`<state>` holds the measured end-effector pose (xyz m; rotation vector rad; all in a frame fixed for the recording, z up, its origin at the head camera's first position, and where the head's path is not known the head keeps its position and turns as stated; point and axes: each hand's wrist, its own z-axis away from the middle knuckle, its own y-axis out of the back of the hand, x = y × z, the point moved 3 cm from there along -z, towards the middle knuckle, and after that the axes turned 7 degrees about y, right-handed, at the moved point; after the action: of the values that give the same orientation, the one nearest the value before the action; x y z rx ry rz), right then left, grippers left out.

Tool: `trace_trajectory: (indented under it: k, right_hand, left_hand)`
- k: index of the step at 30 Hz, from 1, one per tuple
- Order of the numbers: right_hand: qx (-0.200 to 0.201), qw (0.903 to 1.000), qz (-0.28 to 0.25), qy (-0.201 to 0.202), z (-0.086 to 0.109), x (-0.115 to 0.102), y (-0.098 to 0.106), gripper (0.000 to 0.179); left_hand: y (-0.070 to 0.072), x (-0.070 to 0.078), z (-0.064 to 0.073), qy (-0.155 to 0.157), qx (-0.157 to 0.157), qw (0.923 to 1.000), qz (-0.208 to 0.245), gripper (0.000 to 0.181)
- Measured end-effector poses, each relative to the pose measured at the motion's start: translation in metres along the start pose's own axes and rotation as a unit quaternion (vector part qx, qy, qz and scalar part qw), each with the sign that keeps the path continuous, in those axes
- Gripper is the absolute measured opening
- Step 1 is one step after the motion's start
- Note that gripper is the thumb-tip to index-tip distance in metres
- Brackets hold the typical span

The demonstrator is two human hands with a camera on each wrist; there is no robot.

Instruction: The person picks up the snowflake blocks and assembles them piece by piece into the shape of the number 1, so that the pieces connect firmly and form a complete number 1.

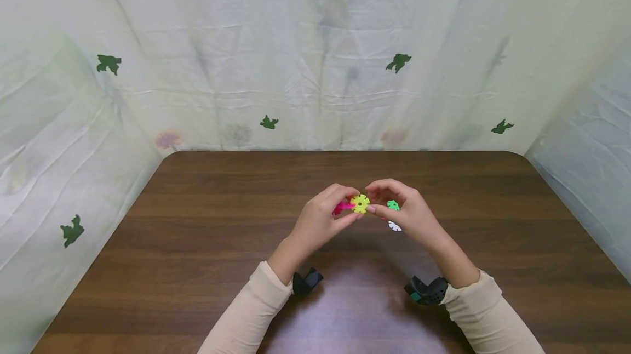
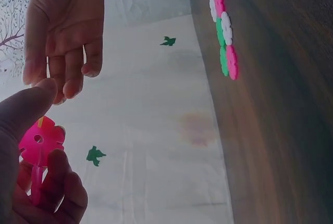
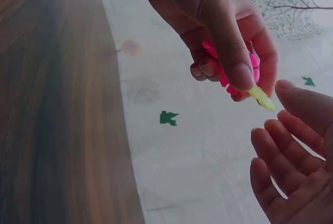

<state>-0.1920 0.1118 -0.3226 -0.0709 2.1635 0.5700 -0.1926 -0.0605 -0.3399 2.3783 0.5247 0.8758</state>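
Note:
My left hand [image 1: 319, 212] holds bright pink interlocking snowflake discs [image 1: 343, 206] joined to a yellow snowflake disc [image 1: 363, 200], raised over the table. In the right wrist view the left thumb and fingers grip the pink discs [image 3: 225, 81], and the yellow disc [image 3: 261, 99] juts out edge-on past the thumb. Facing it, my right hand [image 1: 409, 209] has its fingers loosely bent, the thumb tip right by the yellow rim. The right wrist view shows nothing between the fingers of the right hand [image 3: 296, 166].
Beyond the right hand, a green disc [image 1: 393, 204] and a white disc [image 1: 395, 226] lie on the brown wooden table [image 1: 207, 244]. The left wrist view shows several pink, white and green discs [image 2: 227, 28] grouped there. Pale patterned cloth [image 1: 296, 69] hangs behind the table.

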Motion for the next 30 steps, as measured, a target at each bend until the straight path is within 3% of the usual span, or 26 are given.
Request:
trace_trajectory:
  k: [5,13,22,30]
  right_hand:
    - [0.014,0.9999,-0.005,0.005,0.002,0.012,0.007,0.042]
    - [0.014,0.999,0.044,0.0,0.007,-0.004,0.017,0.05]
    - [0.005,0.9956,0.081,-0.045,0.028,0.035,0.035,0.051]
    - [0.007,0.9936,0.086,-0.072,0.045,0.047,0.045,0.049]
  left_hand:
    - [0.002,-0.002,-0.001,0.004,0.001,1.0,0.0,0.035]
    - [0.005,-0.002,-0.001,0.009,0.002,1.0,0.002,0.036]
    - [0.004,-0.005,-0.001,0.01,-0.002,0.9999,0.007,0.036]
    - [0.005,-0.006,-0.001,0.005,0.001,0.9999,0.01,0.035]
